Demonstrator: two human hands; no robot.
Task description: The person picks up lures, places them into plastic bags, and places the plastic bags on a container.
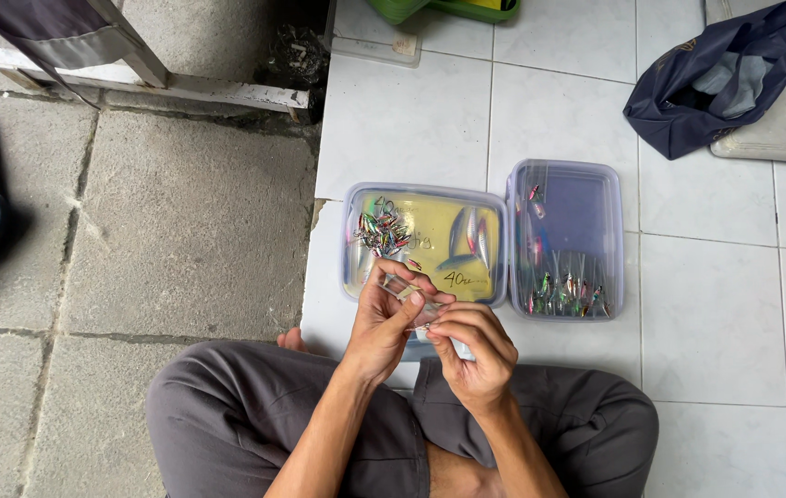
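While two hands, left [384,323] and right [471,355], pinch one clear packet [411,293], two lidless plastic boxes [351,277] lie ahead.

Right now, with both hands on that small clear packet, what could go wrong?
1. The clear packet, pinched between left hand and right hand, might slip and spill.
2. The open yellow-bottomed box sits near the tile edge; a knock could tip its small colourful lures out.

Even soft daylight, faint shadows, mild glare on white tiles [559,111], sharp focus, slight edge distortion
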